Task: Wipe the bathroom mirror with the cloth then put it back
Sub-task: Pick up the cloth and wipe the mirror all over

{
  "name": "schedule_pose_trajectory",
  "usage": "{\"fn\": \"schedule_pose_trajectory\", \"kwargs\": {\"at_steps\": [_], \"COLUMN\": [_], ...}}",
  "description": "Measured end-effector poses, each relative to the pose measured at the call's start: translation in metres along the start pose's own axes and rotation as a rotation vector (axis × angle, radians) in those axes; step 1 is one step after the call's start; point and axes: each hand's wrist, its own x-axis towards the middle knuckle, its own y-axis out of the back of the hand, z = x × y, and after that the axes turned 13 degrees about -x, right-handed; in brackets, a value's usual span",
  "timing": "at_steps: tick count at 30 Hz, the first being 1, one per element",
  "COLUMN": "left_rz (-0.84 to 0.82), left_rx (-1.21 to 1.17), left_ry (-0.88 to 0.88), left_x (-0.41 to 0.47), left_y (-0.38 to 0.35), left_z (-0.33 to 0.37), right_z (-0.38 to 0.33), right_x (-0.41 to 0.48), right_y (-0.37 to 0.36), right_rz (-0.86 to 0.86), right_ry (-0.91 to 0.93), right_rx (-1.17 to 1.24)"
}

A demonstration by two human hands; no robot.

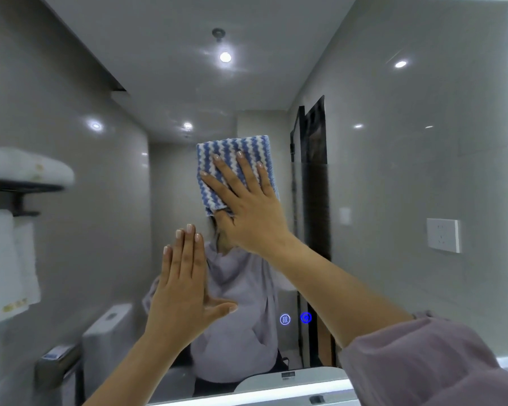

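Note:
The bathroom mirror (393,171) fills nearly the whole view, with a lit strip along its lower and right edges. A folded blue-and-white striped cloth (232,153) lies flat against the glass at the centre. My right hand (247,206) presses on it with straight, spread fingers, covering its lower right part. My left hand (182,288) is raised lower and to the left, fingers straight and together, thumb out, holding nothing. Whether it touches the glass I cannot tell.
Two blue touch icons (295,318) glow on the lower glass. The mirror reflects a person in a lilac top, a towel shelf (27,183) at left, a toilet (109,326) and a wall socket (442,235) at right.

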Motion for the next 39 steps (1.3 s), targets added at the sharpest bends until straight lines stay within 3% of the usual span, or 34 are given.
{"fn": "schedule_pose_trajectory", "kwargs": {"at_steps": [8,16,24,29,39], "left_rz": [0.019,0.015,0.010,0.007,0.003], "left_rx": [0.013,0.023,-0.009,-0.013,-0.026], "left_ry": [0.005,0.007,0.012,0.008,0.015], "left_x": [0.001,0.001,-0.001,0.000,0.000], "left_y": [-0.003,-0.002,0.000,0.001,-0.001], "left_z": [-0.002,0.000,0.002,0.003,0.002], "right_z": [0.085,0.176,0.179,0.160,0.049], "right_x": [-0.021,-0.076,-0.087,-0.075,-0.014], "right_y": [-0.012,-0.038,-0.044,-0.035,-0.004], "right_rz": [0.000,-0.053,-0.054,-0.145,-0.058], "right_ry": [-0.135,-0.473,-0.660,-0.625,-0.151], "right_rx": [-0.042,-0.036,-0.018,-0.045,-0.011]}}
